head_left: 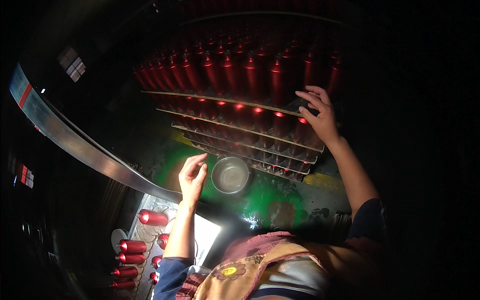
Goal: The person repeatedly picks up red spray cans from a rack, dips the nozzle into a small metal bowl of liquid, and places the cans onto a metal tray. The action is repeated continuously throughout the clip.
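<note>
Red metal bottles (pixel 250 77) with narrow necks stand upright in rows on the top layer of a stack. My right hand (pixel 320 112) is raised at the right front of that layer, close to its edge board (pixel 240 102). Its fingers and thumb are apart with nothing between them. Whether a fingertip touches a bottle I cannot tell. Lower and to the left, my left hand (pixel 192 175) hovers with loosely bent fingers and the thumb apart, holding nothing. Just right of it, a round grey metal pan (pixel 230 175) sits at floor level.
More bottles fill the lower layers, parted by thin boards (pixel 245 126). At lower left, several red bottles (pixel 153 217) lie on a brightly lit bench (pixel 207 232). A curved metal band (pixel 95 162) sweeps along the left. The floor (pixel 280 202) is green and worn. Far areas are dark.
</note>
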`<state>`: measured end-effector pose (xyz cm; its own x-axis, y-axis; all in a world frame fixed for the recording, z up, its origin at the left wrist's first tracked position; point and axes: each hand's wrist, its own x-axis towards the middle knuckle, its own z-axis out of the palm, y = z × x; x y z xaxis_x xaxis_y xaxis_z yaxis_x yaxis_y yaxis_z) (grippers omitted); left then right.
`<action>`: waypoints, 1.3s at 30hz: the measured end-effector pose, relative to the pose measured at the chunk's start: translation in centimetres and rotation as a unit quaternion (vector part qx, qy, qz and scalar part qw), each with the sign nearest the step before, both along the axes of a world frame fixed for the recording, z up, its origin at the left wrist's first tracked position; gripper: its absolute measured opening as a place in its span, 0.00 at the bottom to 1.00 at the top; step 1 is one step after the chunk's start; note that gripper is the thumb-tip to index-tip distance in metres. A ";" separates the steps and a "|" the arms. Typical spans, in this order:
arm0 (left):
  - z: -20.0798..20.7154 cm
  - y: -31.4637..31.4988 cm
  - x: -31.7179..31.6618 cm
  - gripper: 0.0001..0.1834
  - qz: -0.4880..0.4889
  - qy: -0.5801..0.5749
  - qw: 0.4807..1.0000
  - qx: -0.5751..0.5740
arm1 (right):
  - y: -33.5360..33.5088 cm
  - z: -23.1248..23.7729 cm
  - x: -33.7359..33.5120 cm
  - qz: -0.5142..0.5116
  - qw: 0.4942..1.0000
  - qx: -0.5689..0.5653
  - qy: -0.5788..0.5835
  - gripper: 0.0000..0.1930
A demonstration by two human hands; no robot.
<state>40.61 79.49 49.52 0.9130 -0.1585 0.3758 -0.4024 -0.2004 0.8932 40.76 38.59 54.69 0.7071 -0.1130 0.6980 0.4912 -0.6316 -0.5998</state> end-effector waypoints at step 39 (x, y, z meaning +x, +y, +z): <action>-13.5 1.7 16.1 0.29 0.075 0.399 0.675 -0.616 | 10.2 -10.7 7.9 0.274 0.565 0.732 0.264 0.30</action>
<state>56.69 81.19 36.06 0.8735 -0.0570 -0.4836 0.2477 0.9070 0.3406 48.65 48.81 43.97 0.9820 0.0409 -0.1844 -0.1190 0.8919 -0.4362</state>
